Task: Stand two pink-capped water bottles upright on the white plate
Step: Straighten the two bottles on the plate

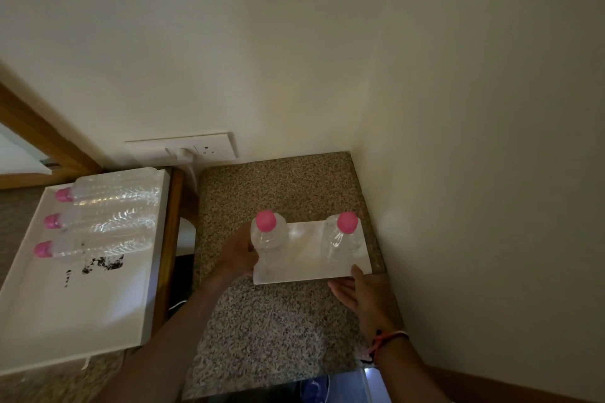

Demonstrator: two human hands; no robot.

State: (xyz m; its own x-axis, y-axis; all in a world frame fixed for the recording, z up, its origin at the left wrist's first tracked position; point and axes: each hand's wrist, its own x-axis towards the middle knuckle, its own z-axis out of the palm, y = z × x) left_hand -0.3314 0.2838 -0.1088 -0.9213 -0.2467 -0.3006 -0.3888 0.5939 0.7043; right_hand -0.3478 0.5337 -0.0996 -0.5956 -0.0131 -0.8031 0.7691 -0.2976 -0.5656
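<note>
Two clear plastic water bottles, each with a round pink cap, upright on a white rectangular plate [309,260] atop a speckled granite counter [278,330] in a wall corner. Left bottle [270,244] at the plate's left end, right bottle [343,239] at its right end, well apart, bare plate between. Left hand [240,253] wrapped around the left bottle's side, fingers partly hidden behind it. Right hand [358,294] open and flat, fingers spread, at the plate's near right edge, gripping nothing; touching the edge or not, cannot tell. Red and black threads [381,339] on the right wrist. Three more pink-capped bottles [108,219] lying side by side in a white tray [82,321] to the left, caps pointing left. One wall socket plate [196,149] behind, with a white plug in it.
</note>
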